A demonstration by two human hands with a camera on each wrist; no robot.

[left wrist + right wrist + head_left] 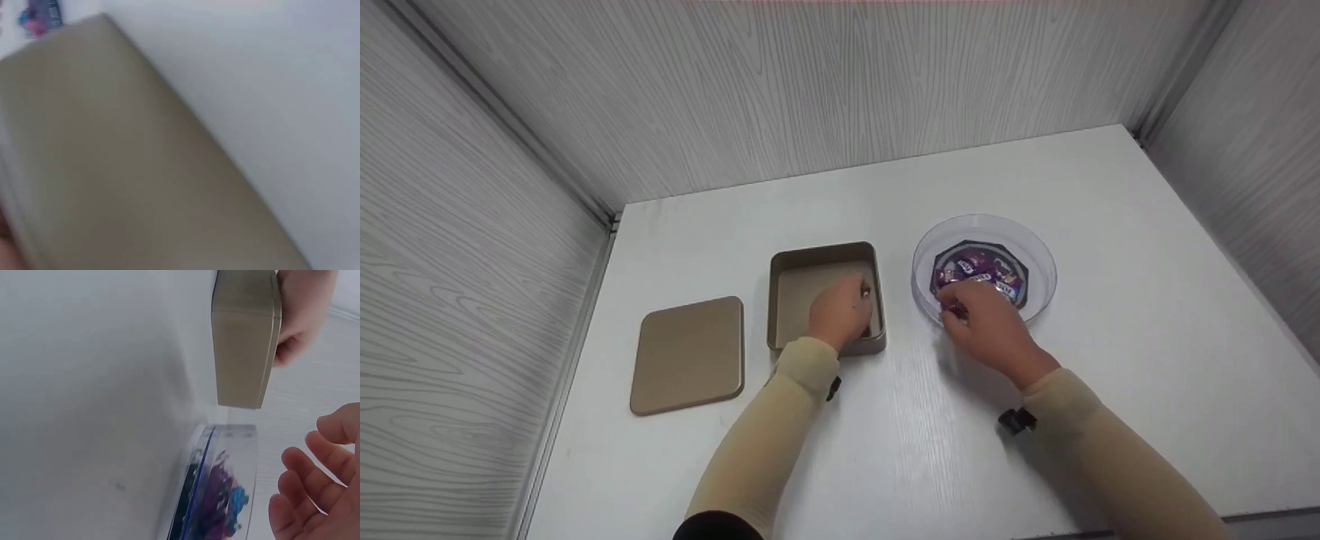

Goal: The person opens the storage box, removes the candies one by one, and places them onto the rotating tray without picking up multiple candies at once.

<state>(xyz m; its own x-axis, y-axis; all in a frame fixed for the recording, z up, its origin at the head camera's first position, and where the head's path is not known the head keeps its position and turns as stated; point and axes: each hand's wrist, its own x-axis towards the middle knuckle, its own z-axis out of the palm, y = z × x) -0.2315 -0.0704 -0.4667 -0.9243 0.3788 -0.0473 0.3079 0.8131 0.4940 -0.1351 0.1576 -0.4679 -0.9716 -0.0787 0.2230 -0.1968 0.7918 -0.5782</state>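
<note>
My left hand (pixel 840 309) is at the right side of a bronze-coloured square tin (pixel 771 300), its fingers bent just inside the wall. What lies under those fingers is hidden, and I cannot tell whether they hold anything. The tin's outer wall (pixel 140 152) fills much of the left wrist view, blurred. Over the near rim of a round clear plastic dish (pixel 1039 259) is my right hand (pixel 986 326). In the right wrist view its fingers (pixel 306 481) are spread and loosely bent, with nothing seen between them. Several purple-wrapped sweets (pixel 975 262) lie in the dish.
A matching flat square lid (pixel 690 356) lies on the white table (pixel 885 450) left of the tin. Wood-grain panels (pixel 840 82) stand behind the table and at both sides. The dish is to the right of the tin, with a narrow gap between them.
</note>
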